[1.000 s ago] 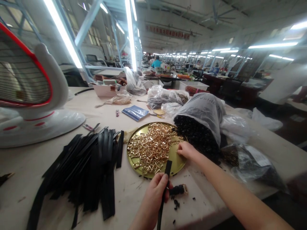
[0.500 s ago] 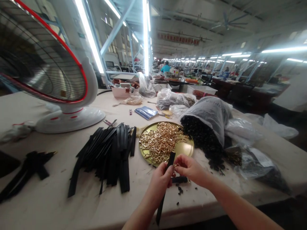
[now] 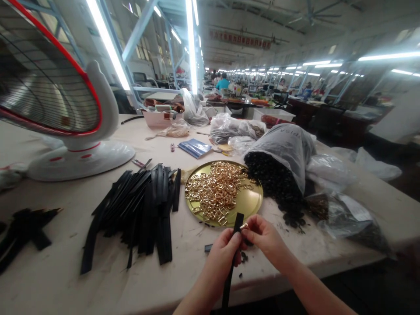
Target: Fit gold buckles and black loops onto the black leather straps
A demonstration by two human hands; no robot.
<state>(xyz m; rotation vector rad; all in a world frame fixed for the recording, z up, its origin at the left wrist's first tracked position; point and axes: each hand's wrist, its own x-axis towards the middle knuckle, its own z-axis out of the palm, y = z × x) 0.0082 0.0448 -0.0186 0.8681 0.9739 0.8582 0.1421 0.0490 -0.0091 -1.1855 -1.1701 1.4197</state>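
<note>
My left hand (image 3: 226,249) is closed on a black strap (image 3: 239,222), whose upper end sticks up past the thumb while the rest hangs down toward the table edge. Close against it, my right hand (image 3: 262,234) pinches a small gold buckle (image 3: 243,226) beside the strap. Whether the strap runs through the buckle I cannot tell. Just beyond both hands lies a round gold tray (image 3: 254,205) heaped with small gold buckles (image 3: 213,188). Part of another black piece (image 3: 208,248) shows left of my left hand. Small black bits (image 3: 243,258) lie below the hands.
A pile of black straps (image 3: 141,210) lies left of the tray. To the right, a plastic bag (image 3: 285,144) spills black pieces (image 3: 272,179). A white fan (image 3: 82,159) stands at the left. Behind are a blue booklet (image 3: 195,148) and more plastic bags (image 3: 226,127).
The view has shifted slightly, so the table things sit further left. The gold buckle in my right hand now shows more clearly beside the strap. Both hands stay close together.
</note>
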